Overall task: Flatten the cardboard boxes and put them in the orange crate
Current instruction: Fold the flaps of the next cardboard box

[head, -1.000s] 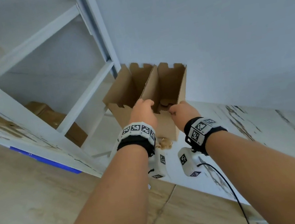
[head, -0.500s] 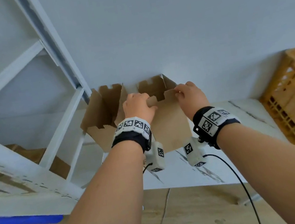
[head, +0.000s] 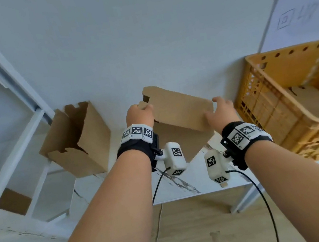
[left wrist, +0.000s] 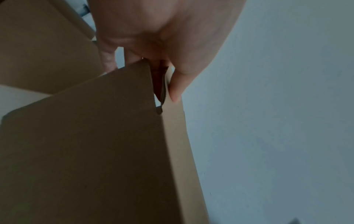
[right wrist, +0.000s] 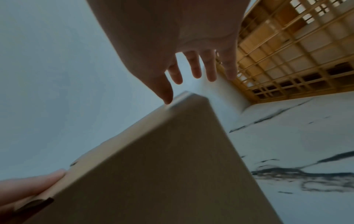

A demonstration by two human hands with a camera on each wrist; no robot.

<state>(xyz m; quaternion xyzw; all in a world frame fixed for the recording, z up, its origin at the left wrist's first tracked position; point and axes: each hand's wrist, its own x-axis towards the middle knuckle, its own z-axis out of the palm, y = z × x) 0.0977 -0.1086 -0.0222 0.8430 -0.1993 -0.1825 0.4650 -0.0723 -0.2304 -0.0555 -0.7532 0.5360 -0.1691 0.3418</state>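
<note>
Head view: left hand fingers pinch collapsed cardboard box; right hand splayed, thumb touching corner. One-sided hold; box may spring open short of orange crate.

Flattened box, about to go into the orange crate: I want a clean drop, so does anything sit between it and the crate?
Nothing visible does. The flattened box is held at its ends by the left hand and right hand, just left of the orange crate, with only bare wall between them.

On your table: open box at left by the shelving; folded box in the middle between your hands; crate at right.
</note>
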